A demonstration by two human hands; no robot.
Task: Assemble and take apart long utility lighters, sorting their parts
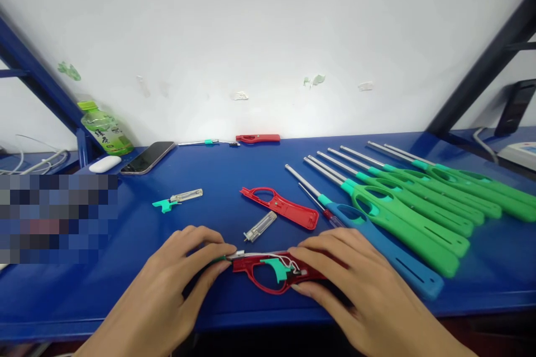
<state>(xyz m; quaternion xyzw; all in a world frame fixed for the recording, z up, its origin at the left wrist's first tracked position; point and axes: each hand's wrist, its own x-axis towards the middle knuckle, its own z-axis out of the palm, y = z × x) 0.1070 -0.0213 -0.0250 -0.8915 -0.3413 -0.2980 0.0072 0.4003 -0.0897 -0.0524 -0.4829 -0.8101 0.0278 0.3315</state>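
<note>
Head view. Bench (218,167), blue top. My left hand (167,284) pinches nearly closed on a thin green part (218,259) at the narrow end of the open red lighter shell (242,264); what else the fingertips cover, I can't tell. My right hand (355,284) is partly curled, thumb and fingers gripping the shell's handle. In the shell: teal trigger (278,269), white wires (288,259) looping above it. Reads as a fitting stage, inner parts being seated; the next move calls for a steady handle and wires kept inside the rim, clear of a pinch.

Beyond: clear fuel cartridge (260,227), loose red shell half (288,209). Right: screwdriver (334,218) beside the blue lighter (377,234), then a row of green lighters (408,212).
</note>
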